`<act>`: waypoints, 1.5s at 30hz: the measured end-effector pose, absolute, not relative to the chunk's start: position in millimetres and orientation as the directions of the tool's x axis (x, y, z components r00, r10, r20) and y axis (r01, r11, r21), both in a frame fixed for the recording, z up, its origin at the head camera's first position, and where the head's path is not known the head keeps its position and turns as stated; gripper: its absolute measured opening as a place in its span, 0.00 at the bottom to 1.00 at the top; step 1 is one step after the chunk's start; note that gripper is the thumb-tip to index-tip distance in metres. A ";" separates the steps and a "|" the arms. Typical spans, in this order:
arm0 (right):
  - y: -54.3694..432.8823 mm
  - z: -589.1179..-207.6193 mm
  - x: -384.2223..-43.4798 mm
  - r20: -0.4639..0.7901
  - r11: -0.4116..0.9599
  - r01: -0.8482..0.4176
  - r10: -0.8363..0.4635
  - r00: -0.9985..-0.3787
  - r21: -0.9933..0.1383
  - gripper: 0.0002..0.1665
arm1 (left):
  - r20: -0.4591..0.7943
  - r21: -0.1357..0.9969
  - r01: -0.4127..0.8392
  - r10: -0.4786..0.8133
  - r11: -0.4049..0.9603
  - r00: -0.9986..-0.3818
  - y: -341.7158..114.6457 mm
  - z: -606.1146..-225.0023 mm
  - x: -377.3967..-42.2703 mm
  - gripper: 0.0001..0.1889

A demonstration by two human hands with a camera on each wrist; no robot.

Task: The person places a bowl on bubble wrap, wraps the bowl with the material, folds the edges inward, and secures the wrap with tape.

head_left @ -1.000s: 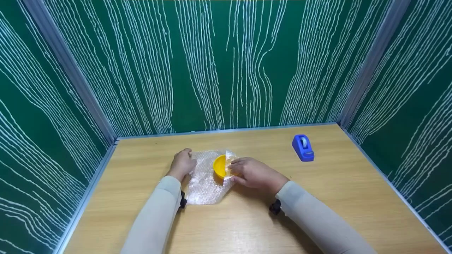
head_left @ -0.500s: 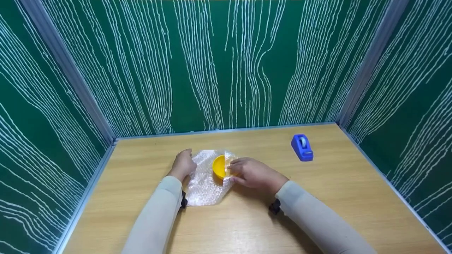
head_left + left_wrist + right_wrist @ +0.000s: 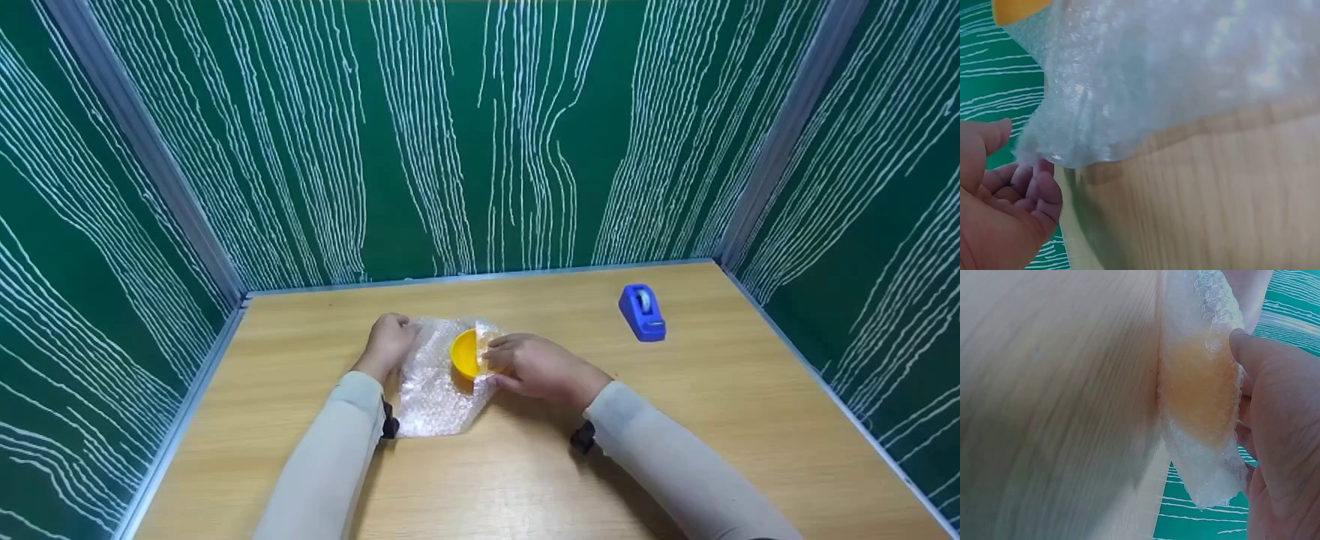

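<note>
A yellow bowl (image 3: 463,355) sits on a sheet of bubble wrap (image 3: 435,405), whose right end is folded over part of it. My right hand (image 3: 536,367) holds this folded end against the bowl. In the right wrist view, the thumb (image 3: 1247,349) presses on the wrap and the yellow shows through it; the other fingers are partly hidden behind. My left hand (image 3: 386,346) is at the wrap's far left corner. In the left wrist view, its curled fingers (image 3: 1044,194) meet the slightly raised edge, with the thumb (image 3: 996,135) standing apart from them.
A blue tape dispenser (image 3: 642,313) with a roll in it stands at the back right of the wooden table (image 3: 510,480). Green walls (image 3: 510,150) with wavy white lines enclose the table at the back and both sides.
The left edge of the bubble wrap has lifted and bent inward at the far left corner as my left hand shifted slightly. My right hand and the bowl have stayed nearly still.
</note>
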State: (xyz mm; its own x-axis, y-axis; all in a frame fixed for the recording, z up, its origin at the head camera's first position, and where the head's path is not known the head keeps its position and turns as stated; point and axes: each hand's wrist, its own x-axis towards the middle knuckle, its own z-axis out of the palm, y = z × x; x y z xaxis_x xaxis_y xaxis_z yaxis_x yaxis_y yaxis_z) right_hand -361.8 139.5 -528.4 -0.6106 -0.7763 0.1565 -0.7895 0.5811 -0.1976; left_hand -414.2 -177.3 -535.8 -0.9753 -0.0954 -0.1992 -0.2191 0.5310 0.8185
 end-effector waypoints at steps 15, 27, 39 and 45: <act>138.4 -528.0 -361.6 0.166 0.566 -0.802 -0.787 -0.594 -0.190 0.26 | -0.184 0.866 -0.201 -0.083 0.457 -0.979 -177.2 -526.4 -406.3 0.22; 136.7 -526.7 -361.8 0.136 0.583 -0.787 -0.779 -0.612 -0.200 0.27 | 0.004 0.854 -0.001 -0.008 0.521 -1.000 -135.9 -504.0 -380.6 0.13; 135.7 -528.2 -365.0 0.203 0.521 -0.831 -0.808 -0.553 -0.193 0.23 | 0.097 0.693 0.244 0.247 0.678 -0.964 -100.5 -502.7 -352.5 0.12; 136.1 -529.7 -364.1 0.217 0.526 -0.818 -0.792 -0.571 -0.230 0.22 | 0.114 0.602 0.304 0.297 0.739 -0.948 -96.6 -515.0 -347.3 0.12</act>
